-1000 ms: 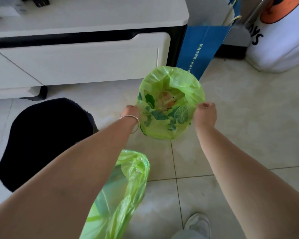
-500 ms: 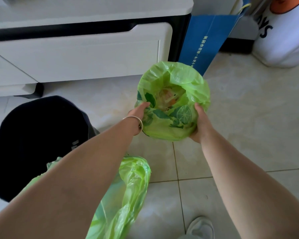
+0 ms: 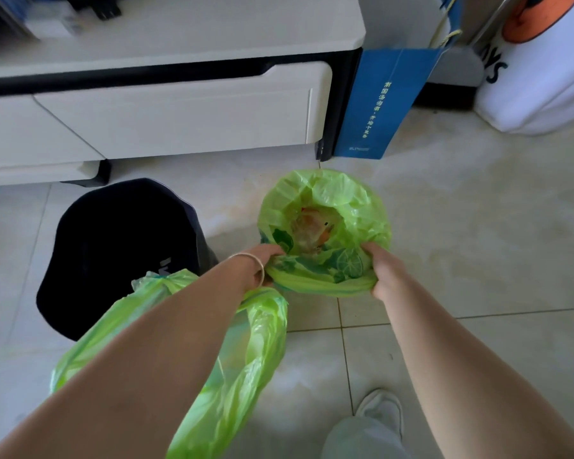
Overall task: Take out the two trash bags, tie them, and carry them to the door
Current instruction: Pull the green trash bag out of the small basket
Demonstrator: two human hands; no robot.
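A small bin lined with a green trash bag (image 3: 342,197) stands on the tiled floor ahead of me; its mouth is open and food scraps show inside. My left hand (image 3: 262,263), with a thin bangle on the wrist, grips the near-left part of the bag's rim. My right hand (image 3: 383,271) grips the near-right part. Between them the near rim is pulled off the bin and bunched. A second green trash bag (image 3: 246,369) hangs under my left forearm, down at the lower left; what holds it is hidden.
A black bin (image 3: 113,246) stands to the left on the floor. A white low cabinet (image 3: 179,107) runs along the back. A blue paper bag (image 3: 381,104) leans at its right end, and a white cushion (image 3: 540,81) sits at the far right. My shoe (image 3: 381,412) is at the bottom.
Both hands moved from the sides of the bin to its near rim and closed on the bag's edge, gathering it. The view tilted, showing more of the hanging bag.
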